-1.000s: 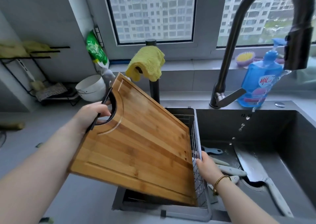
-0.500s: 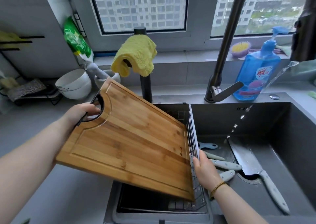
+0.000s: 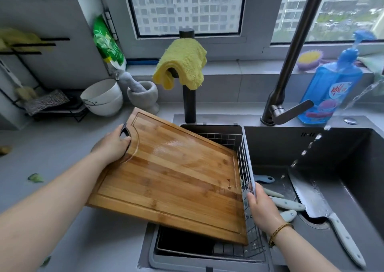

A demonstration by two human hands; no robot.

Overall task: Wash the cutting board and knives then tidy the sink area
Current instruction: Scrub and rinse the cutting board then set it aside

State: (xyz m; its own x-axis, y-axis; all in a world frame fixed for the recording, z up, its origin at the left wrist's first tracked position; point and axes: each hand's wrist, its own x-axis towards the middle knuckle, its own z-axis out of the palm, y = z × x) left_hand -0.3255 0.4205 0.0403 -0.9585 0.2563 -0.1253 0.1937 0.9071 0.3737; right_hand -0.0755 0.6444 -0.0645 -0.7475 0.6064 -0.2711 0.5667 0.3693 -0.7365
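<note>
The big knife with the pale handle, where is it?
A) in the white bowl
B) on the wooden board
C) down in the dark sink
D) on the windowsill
C: the big steel knife with the pale handle lies flat on the floor of the dark grey sink.

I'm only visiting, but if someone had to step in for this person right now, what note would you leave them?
Left hand grips the cutting board by its handle cut-out. The right hand is at the board's right edge beside the wire basket; its grip is unclear.
The board is tilted over the basket and its surface looks wet.
Cleaver and several small knives lie in the sink; the faucet is running.
Done: board seemingly rinsed.
Left: set the board down, wash the knives, shut off the water, tidy up.
</note>
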